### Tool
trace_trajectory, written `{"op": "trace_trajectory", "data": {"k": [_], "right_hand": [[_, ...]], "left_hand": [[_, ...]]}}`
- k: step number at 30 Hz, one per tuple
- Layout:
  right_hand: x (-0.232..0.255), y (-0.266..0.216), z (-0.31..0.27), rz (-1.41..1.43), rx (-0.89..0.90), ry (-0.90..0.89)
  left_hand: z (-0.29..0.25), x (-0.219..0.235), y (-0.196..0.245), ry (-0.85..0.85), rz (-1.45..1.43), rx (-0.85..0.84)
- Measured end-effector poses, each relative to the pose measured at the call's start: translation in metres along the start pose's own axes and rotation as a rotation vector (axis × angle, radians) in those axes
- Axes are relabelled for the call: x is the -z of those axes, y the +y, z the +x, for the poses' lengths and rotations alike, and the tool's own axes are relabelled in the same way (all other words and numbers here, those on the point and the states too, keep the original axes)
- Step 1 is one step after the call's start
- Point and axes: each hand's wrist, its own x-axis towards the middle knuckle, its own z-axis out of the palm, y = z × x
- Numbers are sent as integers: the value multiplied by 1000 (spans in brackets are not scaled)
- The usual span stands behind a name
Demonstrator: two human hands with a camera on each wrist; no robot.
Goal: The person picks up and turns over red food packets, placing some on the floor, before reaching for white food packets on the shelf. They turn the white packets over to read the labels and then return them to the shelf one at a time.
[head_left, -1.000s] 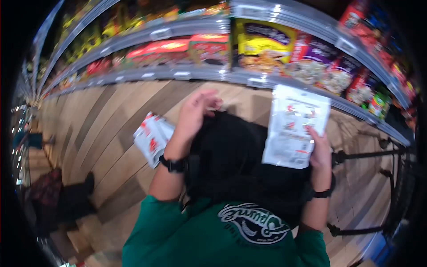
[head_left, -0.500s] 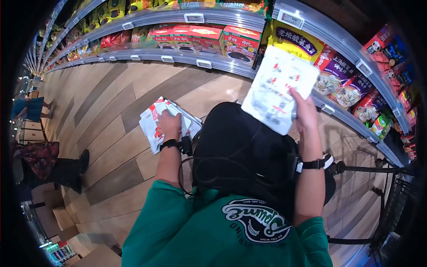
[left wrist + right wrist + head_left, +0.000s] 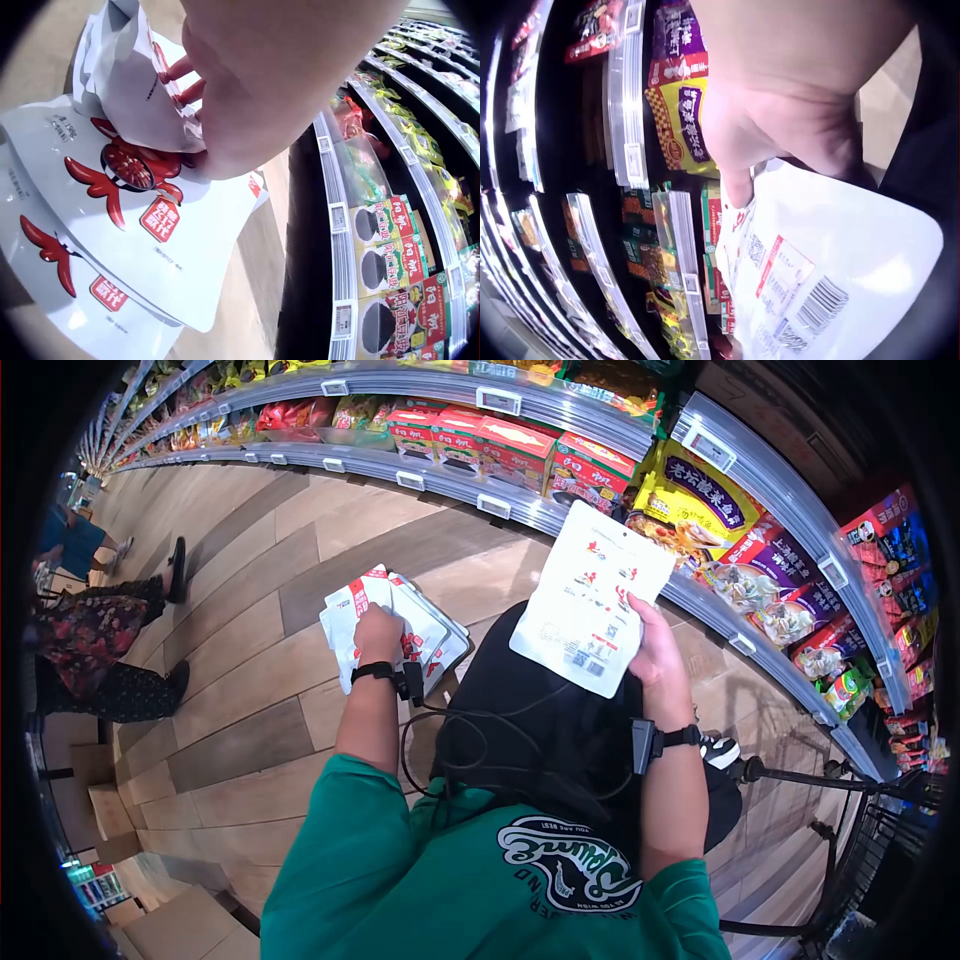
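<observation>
My right hand [image 3: 660, 655] grips a white pouch [image 3: 590, 605] by its side edge, thumb across the printed face. Small red pictures and text cover that face; in the right wrist view a barcode [image 3: 823, 304] shows on it. Down at the left, my left hand [image 3: 378, 635] is at a fanned pile of white pouches [image 3: 425, 625] on the floor. The left wrist view has its fingers curled on a bent upper pouch [image 3: 131, 86]. Beneath it lie more pouches [image 3: 202, 262] with red crayfish-like prints and a red label.
Shelves [image 3: 440, 485] curve along the front, holding red boxes [image 3: 515, 450] and yellow and purple bags [image 3: 700, 490]. A black wheeled cart frame [image 3: 800, 775] stands at right. Another person [image 3: 95, 645] is at far left, near cardboard boxes [image 3: 190, 925]. A cable [image 3: 480, 745] loops over my dark-clothed legs.
My left hand has come down from above my knee onto the pouch pile and grips there. The right hand's pouch has shifted and tilted slightly, still held. The head view has turned.
</observation>
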Motion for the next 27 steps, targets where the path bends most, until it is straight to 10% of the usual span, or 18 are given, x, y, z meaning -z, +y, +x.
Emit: {"op": "trace_trajectory", "data": {"k": [9, 15, 22, 27], "right_hand": [[-49, 11, 42, 16, -148, -136], [-107, 21, 37, -219, -124, -232], [-127, 50, -6, -316, -282, -357], [-96, 33, -53, -381, -18, -241]], "left_hand": [[15, 31, -30, 220, -96, 16], [13, 92, -97, 486, -747, -225], [-100, 228, -21, 333, -1487, -609], [-165, 223, 43, 226, -1676, -754]]}}
